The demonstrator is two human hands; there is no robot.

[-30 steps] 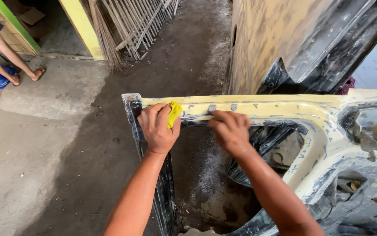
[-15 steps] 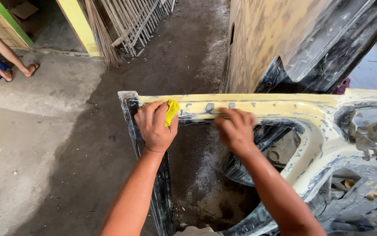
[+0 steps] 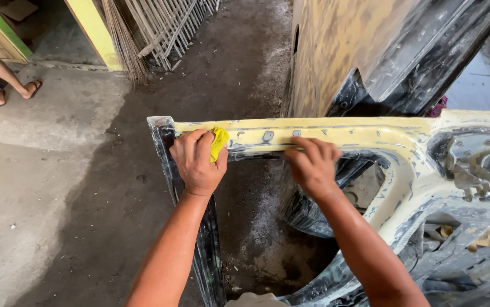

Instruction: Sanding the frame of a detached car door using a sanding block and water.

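Yellow primer or filler coats the top rail of a stripped car door frame (image 3: 370, 136), which lies across the middle and right of the view, its bare dark metal showing at the corner and down the left upright. Near the frame's ten o'clock corner, the left hand (image 3: 196, 162) is curled shut around a small yellow pad (image 3: 219, 142), probably a folded cloth or sanding sheet, and presses it against the rail; only a strip of the pad shows between thumb and fingers. Just to its three o'clock side, the right hand (image 3: 313, 165) rests on the same rail with fingers bent over the inner edge, gripping the frame itself and holding nothing loose. Two small metal clips (image 3: 267, 136) sit on the rail between the hands. At the frame's three o'clock end a grey latch bracket (image 3: 469, 167) stands in a recess. Beyond the frame, at twelve to one o'clock, a large worn body panel (image 3: 341, 51) leans upright, mottled yellow and black. Dusty grey concrete floor (image 3: 57, 199) fills the left half. At eleven o'clock, metal grilles (image 3: 171, 23) lean beside a yellow post (image 3: 94, 34), and at ten o'clock another person's legs in sandals (image 3: 6, 79) show at the edge.
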